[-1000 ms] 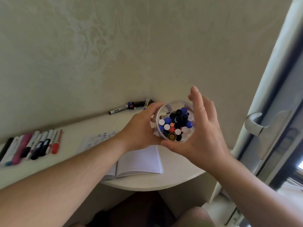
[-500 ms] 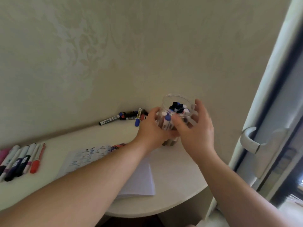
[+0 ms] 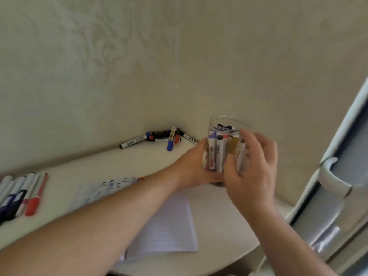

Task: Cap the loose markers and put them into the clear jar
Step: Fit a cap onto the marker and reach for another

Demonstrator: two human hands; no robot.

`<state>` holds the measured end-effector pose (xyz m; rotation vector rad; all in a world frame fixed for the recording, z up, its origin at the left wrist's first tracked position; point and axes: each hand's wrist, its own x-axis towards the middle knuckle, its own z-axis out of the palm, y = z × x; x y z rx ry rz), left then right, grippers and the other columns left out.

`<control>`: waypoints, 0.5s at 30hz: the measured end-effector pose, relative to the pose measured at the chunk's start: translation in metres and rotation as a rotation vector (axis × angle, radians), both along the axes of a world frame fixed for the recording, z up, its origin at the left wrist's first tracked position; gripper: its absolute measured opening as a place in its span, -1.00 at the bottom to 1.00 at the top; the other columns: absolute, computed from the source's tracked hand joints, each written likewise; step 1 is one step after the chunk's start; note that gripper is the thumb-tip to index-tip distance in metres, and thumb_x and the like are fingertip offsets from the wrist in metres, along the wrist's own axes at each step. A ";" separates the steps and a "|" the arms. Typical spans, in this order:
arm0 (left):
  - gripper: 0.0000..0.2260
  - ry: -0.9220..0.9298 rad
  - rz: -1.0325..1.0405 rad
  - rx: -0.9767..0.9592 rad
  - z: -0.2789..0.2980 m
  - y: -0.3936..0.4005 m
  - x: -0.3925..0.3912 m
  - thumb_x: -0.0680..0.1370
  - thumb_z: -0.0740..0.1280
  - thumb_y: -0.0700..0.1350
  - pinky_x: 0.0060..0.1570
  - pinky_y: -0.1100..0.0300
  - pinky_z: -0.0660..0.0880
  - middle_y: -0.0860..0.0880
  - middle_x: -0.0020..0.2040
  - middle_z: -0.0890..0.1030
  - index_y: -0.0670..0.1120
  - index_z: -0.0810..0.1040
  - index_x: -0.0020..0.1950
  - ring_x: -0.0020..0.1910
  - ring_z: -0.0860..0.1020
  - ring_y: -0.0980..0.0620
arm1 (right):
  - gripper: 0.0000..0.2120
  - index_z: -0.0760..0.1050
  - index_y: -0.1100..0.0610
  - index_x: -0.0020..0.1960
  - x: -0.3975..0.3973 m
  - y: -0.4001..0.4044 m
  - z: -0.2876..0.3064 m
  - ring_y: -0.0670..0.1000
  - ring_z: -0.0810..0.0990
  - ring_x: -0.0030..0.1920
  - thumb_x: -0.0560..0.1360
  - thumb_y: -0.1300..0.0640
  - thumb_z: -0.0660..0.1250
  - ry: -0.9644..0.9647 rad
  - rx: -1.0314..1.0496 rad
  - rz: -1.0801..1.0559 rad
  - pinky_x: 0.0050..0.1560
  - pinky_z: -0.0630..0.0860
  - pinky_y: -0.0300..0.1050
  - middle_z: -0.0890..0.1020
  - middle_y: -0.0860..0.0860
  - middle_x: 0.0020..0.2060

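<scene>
The clear jar, packed with several capped markers, stands upright at the back right of the white table. My left hand grips its left side near the base. My right hand is blurred, fingers spread and fairly straight over the jar's right front, thumb in front of it. A small heap of loose markers lies against the wall left of the jar. A row of several markers lies at the table's far left.
An open lined notebook lies under my left forearm, a printed sheet beside it. The patterned wall rises right behind the table. A white window frame with a handle stands close on the right, past the table's rounded edge.
The jar went from held up and tilted towards me to standing upright on the table near the wall. My right hand's fingers have loosened and spread.
</scene>
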<state>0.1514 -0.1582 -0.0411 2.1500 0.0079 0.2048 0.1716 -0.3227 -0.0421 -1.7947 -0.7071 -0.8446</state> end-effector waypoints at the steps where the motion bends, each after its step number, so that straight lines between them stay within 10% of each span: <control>1: -0.15 0.027 -0.043 0.156 0.005 0.019 -0.010 0.36 0.63 0.16 0.33 0.13 0.51 0.28 0.36 0.55 0.32 0.27 0.54 0.33 0.53 0.24 | -0.52 0.53 0.20 0.39 -0.006 0.005 -0.004 0.00 0.51 0.15 0.48 0.33 0.40 -0.111 -0.034 0.070 0.20 0.48 -0.20 0.48 0.02 0.21; 5: -0.63 0.115 0.141 0.558 0.008 0.115 -0.049 0.57 0.44 0.14 0.33 0.21 0.41 0.28 0.37 0.52 0.28 0.53 0.38 0.34 0.47 0.21 | -0.52 0.47 0.02 0.45 -0.016 0.052 -0.009 -0.18 0.48 0.14 0.55 0.22 0.36 0.064 -0.305 0.370 0.15 0.46 -0.29 0.47 -0.14 0.21; 10: -0.84 0.089 0.405 0.394 -0.020 0.187 -0.079 0.64 0.36 0.05 0.26 0.06 0.54 0.24 0.13 0.65 0.19 0.67 0.18 0.09 0.59 0.24 | -0.50 0.30 -0.11 0.58 0.028 0.151 -0.020 0.11 0.39 0.39 0.66 -0.10 0.22 0.466 -0.683 0.267 0.41 0.40 0.05 0.33 0.04 0.48; 15: -0.84 -0.035 0.437 0.210 -0.045 0.207 -0.078 0.64 0.34 0.07 0.18 0.17 0.53 0.24 -0.02 0.69 0.13 0.71 0.08 0.00 0.61 0.25 | -0.60 0.50 -0.13 0.40 0.082 0.222 -0.037 0.27 0.34 0.39 0.64 -0.18 0.13 0.481 -1.012 0.060 0.33 0.39 0.12 0.35 0.22 0.44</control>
